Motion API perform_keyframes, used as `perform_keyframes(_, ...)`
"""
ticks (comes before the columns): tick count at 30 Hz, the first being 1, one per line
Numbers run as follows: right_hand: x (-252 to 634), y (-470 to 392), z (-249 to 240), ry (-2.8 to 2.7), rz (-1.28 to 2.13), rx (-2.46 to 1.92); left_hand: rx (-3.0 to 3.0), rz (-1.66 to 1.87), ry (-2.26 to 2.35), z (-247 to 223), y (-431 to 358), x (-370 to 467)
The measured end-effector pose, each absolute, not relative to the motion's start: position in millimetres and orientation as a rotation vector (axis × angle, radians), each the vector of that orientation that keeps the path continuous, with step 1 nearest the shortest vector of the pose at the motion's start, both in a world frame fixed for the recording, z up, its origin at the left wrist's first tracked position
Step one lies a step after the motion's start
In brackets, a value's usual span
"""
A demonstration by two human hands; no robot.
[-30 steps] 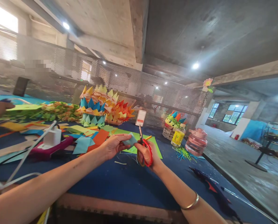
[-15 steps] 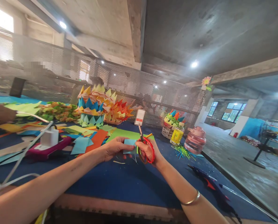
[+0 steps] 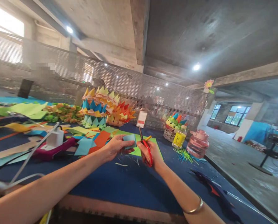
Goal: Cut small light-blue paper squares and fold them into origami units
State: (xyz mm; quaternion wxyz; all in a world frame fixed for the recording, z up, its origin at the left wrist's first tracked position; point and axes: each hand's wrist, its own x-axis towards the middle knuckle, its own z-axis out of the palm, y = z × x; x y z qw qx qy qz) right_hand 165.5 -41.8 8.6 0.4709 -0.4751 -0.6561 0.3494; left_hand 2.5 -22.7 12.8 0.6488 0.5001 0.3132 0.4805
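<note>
My left hand (image 3: pixel 116 147) pinches a small piece of light blue paper (image 3: pixel 129 140) between thumb and fingers, above the table. Beside it, my right hand (image 3: pixel 151 153) is wrapped round the red-handled scissors (image 3: pixel 148 155), whose blades point away from me, apart from the blue paper. A yellow stick-like thing shows by the scissors; I cannot tell whether this hand holds it too. Under and behind both hands lies a sheet of green paper (image 3: pixel 156 146). Thin pale offcuts (image 3: pixel 121 164) are scattered on the dark blue table (image 3: pixel 120 189).
Folded-paper crowns (image 3: pixel 94 109) and loose paper pieces (image 3: pixel 61 112) stand at the back left. Nearer are a magenta power strip (image 3: pixel 54 149) and cables. To the right are a yellow-labelled bottle (image 3: pixel 179 138), a pink jug (image 3: pixel 198 143) and a dark glue gun (image 3: pixel 213 188).
The scissors have come away from the blue paper, and my hands have moved slightly apart. Another person's hand at the left edge has gone out of view. The view has shifted a little.
</note>
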Motion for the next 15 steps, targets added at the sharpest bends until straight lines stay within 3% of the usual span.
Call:
perform_keyframes(9,162.6,-42.6,2.1,-1.678,0.876,-1.158,1.304,1.044,0.682,6.2,-22.1,3.8)
perform_keyframes(15,165.1,-47.6,7.3,-1.647,0.617,-1.240,1.303,1.069,0.728,7.6,-25.0,5.3)
